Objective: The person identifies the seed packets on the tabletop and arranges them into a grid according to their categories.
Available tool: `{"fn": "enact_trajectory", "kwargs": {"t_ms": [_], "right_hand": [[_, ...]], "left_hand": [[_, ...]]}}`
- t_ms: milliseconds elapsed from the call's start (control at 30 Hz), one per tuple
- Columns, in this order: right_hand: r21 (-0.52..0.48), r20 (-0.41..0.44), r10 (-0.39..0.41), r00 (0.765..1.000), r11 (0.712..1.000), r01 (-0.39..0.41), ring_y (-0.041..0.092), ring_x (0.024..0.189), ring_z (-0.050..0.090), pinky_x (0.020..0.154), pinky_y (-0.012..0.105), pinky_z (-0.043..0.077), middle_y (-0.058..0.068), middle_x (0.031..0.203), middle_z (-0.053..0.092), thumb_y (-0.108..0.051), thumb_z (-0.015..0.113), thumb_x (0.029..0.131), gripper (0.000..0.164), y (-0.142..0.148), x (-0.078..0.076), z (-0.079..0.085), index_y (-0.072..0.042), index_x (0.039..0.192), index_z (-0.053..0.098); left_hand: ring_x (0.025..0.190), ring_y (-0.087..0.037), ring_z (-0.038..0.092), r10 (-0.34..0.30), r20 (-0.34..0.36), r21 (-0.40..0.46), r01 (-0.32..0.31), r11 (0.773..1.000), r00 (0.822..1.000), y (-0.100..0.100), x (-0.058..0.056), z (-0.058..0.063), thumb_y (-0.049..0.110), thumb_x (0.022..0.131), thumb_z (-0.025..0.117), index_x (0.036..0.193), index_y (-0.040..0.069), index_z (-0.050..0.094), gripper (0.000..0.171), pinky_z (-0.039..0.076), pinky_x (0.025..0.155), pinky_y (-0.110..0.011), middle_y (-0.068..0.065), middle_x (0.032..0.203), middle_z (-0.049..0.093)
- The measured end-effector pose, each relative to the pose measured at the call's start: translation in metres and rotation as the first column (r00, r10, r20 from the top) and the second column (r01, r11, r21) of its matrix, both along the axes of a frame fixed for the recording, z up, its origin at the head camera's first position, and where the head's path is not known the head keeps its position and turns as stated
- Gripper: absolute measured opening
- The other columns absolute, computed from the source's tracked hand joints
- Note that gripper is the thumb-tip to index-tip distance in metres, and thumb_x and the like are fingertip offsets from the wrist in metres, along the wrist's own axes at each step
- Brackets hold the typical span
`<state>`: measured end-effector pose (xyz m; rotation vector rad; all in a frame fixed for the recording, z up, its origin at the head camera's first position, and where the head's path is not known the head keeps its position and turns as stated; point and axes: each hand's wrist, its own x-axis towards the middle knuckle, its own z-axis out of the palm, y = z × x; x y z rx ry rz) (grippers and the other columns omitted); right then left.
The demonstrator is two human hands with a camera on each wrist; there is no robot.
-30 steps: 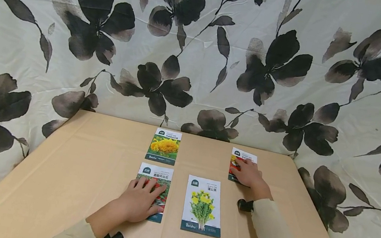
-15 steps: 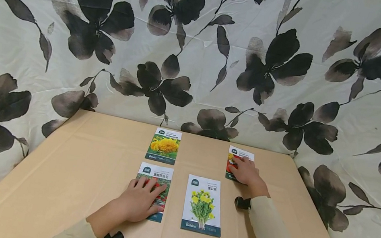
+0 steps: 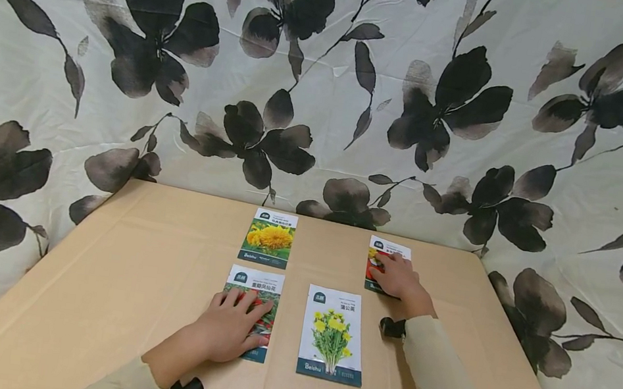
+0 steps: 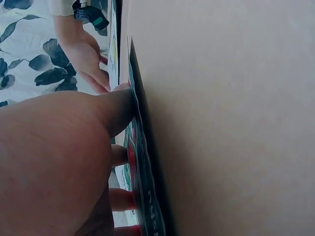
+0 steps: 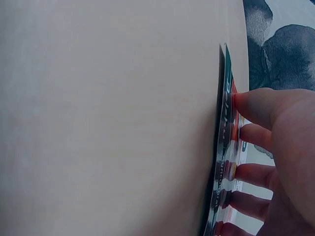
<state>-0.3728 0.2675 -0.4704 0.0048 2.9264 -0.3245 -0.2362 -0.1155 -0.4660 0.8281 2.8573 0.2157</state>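
Note:
My left hand [image 3: 229, 329] rests with spread fingers on a seed packet [image 3: 269, 280] with red flowers, lying at the near middle of the board. In the left wrist view its thumb [image 4: 120, 110] and fingertips touch the packet's printed face. Farther off on the right, my right hand [image 3: 400, 279] presses its fingertips on a red-flowered seed packet [image 3: 390, 246], partly hidden beneath it. The right wrist view shows the thumb and several fingertips along that packet's face [image 5: 227, 142]. Between the hands lies a white packet of yellow dandelions [image 3: 333, 337].
A packet with an orange-yellow flower [image 3: 268, 238] lies behind the left-hand one, near the far edge of the tan board [image 3: 160, 253]. A white cloth [image 3: 357, 128] with dark flowers hangs behind the board.
My right hand has slid its packet a little to the left and slightly away from me along the board. The left hand and the other packets have stayed put.

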Motion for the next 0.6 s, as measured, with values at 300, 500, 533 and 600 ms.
{"fn": "enact_trajectory", "kwargs": {"t_ms": [300,500,533,600], "right_hand": [[0.021,-0.006,0.004,1.000,1.000,-0.004,0.050,0.142,0.034,0.104,0.070,0.037,0.026,0.158,0.036,-0.043,0.050,0.105,0.058,-0.005,-0.003,-0.001,-0.017,0.156,0.044],[0.033,0.002,-0.003,1.000,0.999,0.003,0.050,0.144,0.033,0.106,0.070,0.036,0.025,0.160,0.034,-0.045,0.049,0.105,0.059,-0.007,-0.005,0.000,-0.015,0.156,0.042],[0.031,0.005,-0.007,1.000,1.000,0.007,0.050,0.144,0.032,0.107,0.070,0.036,0.026,0.160,0.033,-0.045,0.049,0.105,0.060,-0.008,-0.004,0.000,-0.015,0.156,0.041],[0.027,0.008,-0.016,1.000,1.000,0.015,0.051,0.144,0.032,0.108,0.071,0.035,0.026,0.160,0.032,-0.045,0.049,0.105,0.060,-0.010,-0.004,0.002,-0.014,0.156,0.040]], "left_hand": [[0.135,-0.042,0.039,-0.009,-0.013,0.011,0.009,1.000,1.000,-0.001,-0.003,-0.006,0.060,0.097,0.058,0.153,0.021,0.049,0.068,0.034,0.106,-0.065,-0.016,0.154,0.044],[0.135,-0.043,0.039,-0.017,-0.048,0.010,0.017,1.000,0.999,-0.002,-0.010,-0.024,0.066,0.096,0.054,0.154,0.023,0.048,0.072,0.035,0.105,-0.065,-0.015,0.155,0.044],[0.135,-0.043,0.039,-0.016,-0.047,0.008,0.016,1.000,0.999,-0.002,-0.010,-0.025,0.066,0.096,0.054,0.154,0.023,0.048,0.072,0.034,0.105,-0.065,-0.015,0.155,0.044],[0.136,-0.044,0.039,-0.012,-0.040,0.006,0.012,1.000,0.999,-0.002,-0.011,-0.025,0.065,0.096,0.055,0.154,0.023,0.047,0.072,0.034,0.106,-0.066,-0.015,0.156,0.043]]}}
